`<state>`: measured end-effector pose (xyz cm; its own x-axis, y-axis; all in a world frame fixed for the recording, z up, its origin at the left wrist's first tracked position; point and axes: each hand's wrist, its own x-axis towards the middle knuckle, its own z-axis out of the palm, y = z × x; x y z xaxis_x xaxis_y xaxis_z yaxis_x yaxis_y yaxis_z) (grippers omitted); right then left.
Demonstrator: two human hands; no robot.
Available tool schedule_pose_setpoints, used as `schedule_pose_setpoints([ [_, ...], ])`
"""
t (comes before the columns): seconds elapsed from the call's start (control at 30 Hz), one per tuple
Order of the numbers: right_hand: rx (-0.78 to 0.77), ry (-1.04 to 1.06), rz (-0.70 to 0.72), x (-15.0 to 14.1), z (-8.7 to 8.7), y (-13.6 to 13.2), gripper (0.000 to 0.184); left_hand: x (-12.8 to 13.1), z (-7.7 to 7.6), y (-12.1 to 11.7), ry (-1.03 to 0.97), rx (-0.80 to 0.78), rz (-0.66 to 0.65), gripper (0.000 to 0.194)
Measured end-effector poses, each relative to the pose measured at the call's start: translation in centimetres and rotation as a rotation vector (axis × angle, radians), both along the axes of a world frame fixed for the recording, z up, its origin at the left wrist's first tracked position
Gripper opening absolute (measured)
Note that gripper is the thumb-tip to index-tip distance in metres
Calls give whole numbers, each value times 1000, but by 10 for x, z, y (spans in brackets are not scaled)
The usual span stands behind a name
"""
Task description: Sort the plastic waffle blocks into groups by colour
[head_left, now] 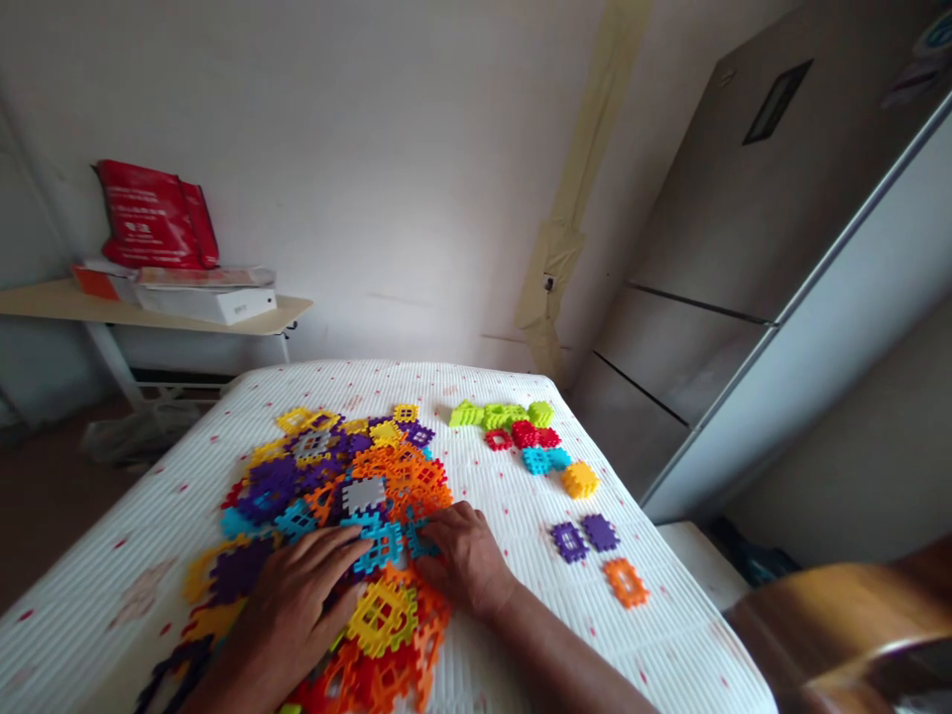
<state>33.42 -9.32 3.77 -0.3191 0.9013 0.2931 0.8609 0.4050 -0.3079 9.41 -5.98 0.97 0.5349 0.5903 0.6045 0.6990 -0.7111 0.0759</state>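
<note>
A heap of colourful notched plastic tiles, some with window-like openings, lies under both my hands. My left hand rests on the heap's near left side, fingers stretched out and apart, fingertips beside a blue window tile. Just below that hand's thumb sits a yellow window tile. My right hand is at the heap's right edge, its fingers bent and pinching a blue tile, partly hidden by them. Orange tiles, purple tiles and a grey tile lie beyond.
On the table's white cover, sorted tiles stand to the right: green, red, blue, a yellow stack, two purple and one orange. A chair and refrigerator flank the right.
</note>
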Motion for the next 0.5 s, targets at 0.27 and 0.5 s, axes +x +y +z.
schedule_pose_setpoints([
  [0.27, 83, -19, -31, 0, -12, 5, 15, -2, -5, 3, -30, -68, 14, 24],
  [0.5, 97, 80, -71, 4, -11, 8, 32, -2, -4, 2, -70, -45, 2, 20],
])
